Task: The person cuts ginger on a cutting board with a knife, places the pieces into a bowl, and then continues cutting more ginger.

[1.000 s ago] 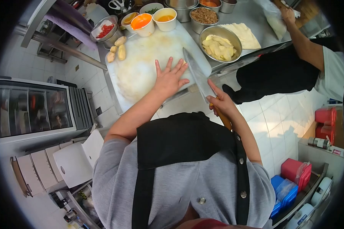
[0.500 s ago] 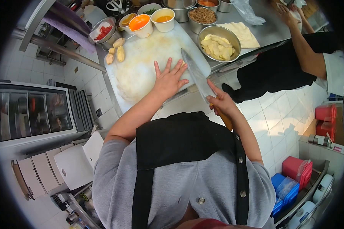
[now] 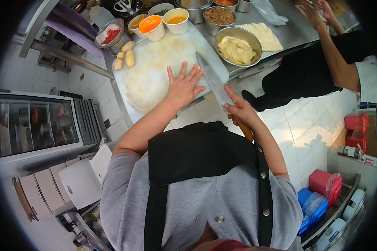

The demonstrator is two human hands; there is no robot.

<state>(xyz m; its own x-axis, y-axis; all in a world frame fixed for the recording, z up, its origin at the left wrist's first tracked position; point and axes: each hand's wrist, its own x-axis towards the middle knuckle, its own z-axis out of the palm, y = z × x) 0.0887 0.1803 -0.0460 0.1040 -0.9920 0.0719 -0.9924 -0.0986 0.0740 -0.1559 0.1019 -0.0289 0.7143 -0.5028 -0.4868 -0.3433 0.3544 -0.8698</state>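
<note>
My left hand [image 3: 183, 85] rests over the near right part of a white cutting board [image 3: 155, 58], its fingers spread. My right hand [image 3: 241, 108] is closed around the yellow handle of a large kitchen knife [image 3: 213, 79]. The wide blade points away from me beside my left fingertips, over the board's right side. Peeled pieces of ginger [image 3: 130, 59] lie at the board's far left. Beyond the knife, a metal bowl [image 3: 259, 47] holds pale yellow slices [image 3: 236, 50].
Two white tubs, one with orange content [image 3: 149, 25] and one with yellow liquid [image 3: 177, 20], stand at the board's back edge. A bowl with red strips [image 3: 110, 36] sits left. Behind are minced filling [image 3: 220, 15] and a folded cloth [image 3: 262, 34]. A co-worker's arm [image 3: 337, 58] reaches over the counter at right.
My hands and the knife hold nearly the same pose, with the view shifted slightly. At the upper right, the co-worker's hands have moved a little.
</note>
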